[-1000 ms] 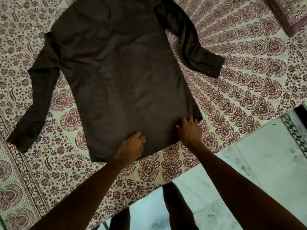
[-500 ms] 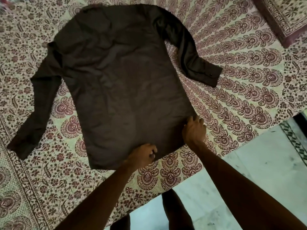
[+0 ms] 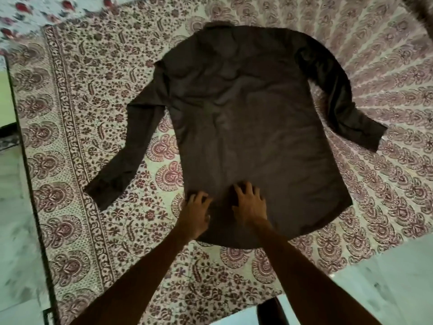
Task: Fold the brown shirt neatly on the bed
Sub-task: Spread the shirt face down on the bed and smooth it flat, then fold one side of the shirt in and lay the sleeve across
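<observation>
The brown shirt lies spread flat on the patterned bed sheet, collar at the far end and hem toward me. Its left sleeve stretches down to the left, and its right sleeve bends out to the right. My left hand rests with bent fingers on the shirt's lower left edge. Just to its right, my right hand presses on the lower part of the fabric with fingers spread. Neither hand visibly pinches the cloth.
The bed's near edge runs under my forearms, with pale marble floor at the lower right and floor past the sheet's left border. A floral cloth lies at the far left corner.
Both hands have moved left along the hem: the right one left the right corner for the middle, and the left one went to the left edge. The view swung, so the whole shirt shows.
</observation>
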